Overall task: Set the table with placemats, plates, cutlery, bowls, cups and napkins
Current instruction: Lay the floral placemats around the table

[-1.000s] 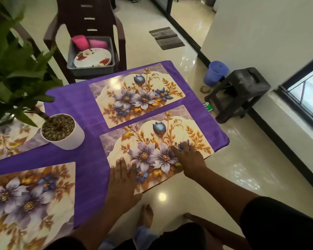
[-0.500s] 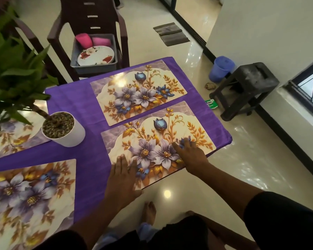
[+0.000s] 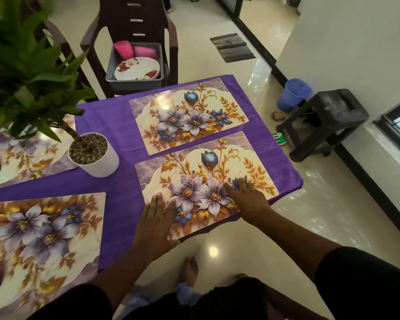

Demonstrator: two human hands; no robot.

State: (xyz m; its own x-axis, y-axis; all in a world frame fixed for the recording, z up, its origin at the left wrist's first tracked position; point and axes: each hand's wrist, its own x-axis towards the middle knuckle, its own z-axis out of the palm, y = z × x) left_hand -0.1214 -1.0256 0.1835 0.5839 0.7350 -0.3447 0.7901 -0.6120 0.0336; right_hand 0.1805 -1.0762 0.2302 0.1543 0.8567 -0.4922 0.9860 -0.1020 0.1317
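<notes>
Several floral placemats lie on the purple tablecloth. My left hand rests flat on the near left corner of the near right placemat, fingers straight. My right hand presses flat on the same mat's near right part. A second placemat lies just beyond it. Two more placemats sit at the near left and far left. A grey tub on a dark chair holds a white plate and pink cups.
A potted plant in a white pot stands mid-table, leaves reaching over the left side. A black stool and a blue bucket stand on the glossy floor to the right, near a white wall. My bare feet show under the table edge.
The view has shifted slightly. Both hands stay flat on the near right placemat, which lies about as before.
</notes>
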